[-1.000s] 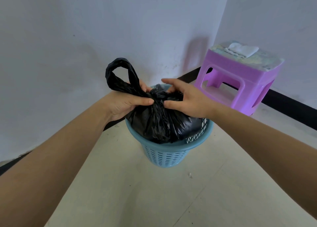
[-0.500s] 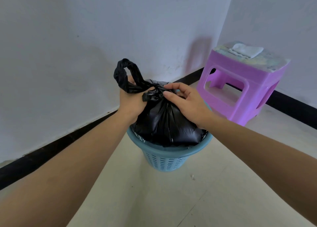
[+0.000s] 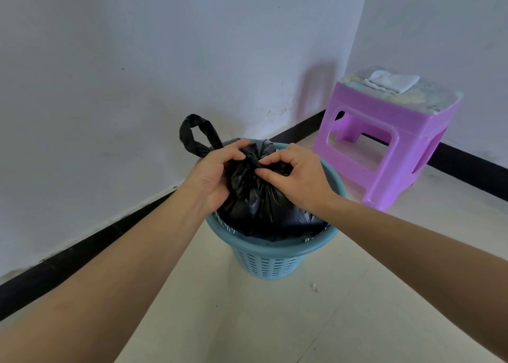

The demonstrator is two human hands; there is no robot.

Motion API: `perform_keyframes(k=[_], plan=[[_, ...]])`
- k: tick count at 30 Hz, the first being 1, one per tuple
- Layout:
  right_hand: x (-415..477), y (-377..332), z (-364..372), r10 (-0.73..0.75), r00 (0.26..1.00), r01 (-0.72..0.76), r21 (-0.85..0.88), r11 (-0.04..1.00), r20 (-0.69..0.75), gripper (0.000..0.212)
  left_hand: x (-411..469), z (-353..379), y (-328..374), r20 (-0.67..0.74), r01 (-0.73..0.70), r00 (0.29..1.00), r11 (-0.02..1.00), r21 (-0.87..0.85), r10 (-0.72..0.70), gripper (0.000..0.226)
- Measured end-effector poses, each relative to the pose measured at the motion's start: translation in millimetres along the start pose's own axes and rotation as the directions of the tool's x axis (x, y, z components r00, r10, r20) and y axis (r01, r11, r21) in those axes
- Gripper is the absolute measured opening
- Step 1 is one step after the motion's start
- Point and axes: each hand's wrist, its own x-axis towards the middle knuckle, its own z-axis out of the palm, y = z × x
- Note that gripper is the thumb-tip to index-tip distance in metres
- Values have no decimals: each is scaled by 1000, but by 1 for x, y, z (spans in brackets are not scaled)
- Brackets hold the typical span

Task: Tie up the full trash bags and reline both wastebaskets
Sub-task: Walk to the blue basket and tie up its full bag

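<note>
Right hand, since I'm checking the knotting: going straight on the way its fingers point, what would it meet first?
The gathered neck of the black trash bag, which the right hand pinches; right behind it, probably, the left hand, though depth is unclear.

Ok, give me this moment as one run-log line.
step: tying knot | left hand: pinches black trash bag at its neck | right hand: pinches same neck | bag: inside blue wastebasket | relining: not started

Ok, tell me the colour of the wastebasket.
The wastebasket is light blue with slotted sides, seen best in the head view.
</note>
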Motion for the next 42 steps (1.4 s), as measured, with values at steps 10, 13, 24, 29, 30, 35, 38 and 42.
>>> perform_keyframes(k=[10,13,24,29,30,35,38,42], plan=[[-20,10,-1,-16,984,26,-53,998,179,14,5,-15,-4,-156,-206,958,954,219,242,23],[-21,8,-1,122,962,-152,111,982,245,9,4,-21,-4,-146,-207,960,954,215,241,21],[-10,6,8,154,968,-157,2,988,200,10,7,-21,-9,-149,-231,953,952,199,263,12],[-5,-1,2,23,998,-20,-48,999,66,4,9,-13,-3,-143,-196,968,977,77,206,23],[-5,-4,1,-23,999,26,-79,997,46,3,9,-10,-1,-131,-191,971,978,81,201,25],[6,-12,-15,-317,941,334,-196,922,117,7,9,1,5,-196,-171,964,983,61,180,27],[14,4,-24,-454,829,558,-434,708,325,8,10,5,2,-236,-166,947,962,215,216,29],[0,30,-33,-353,811,585,-638,500,467,17,15,-4,-8,-341,-125,898,904,408,278,31]])
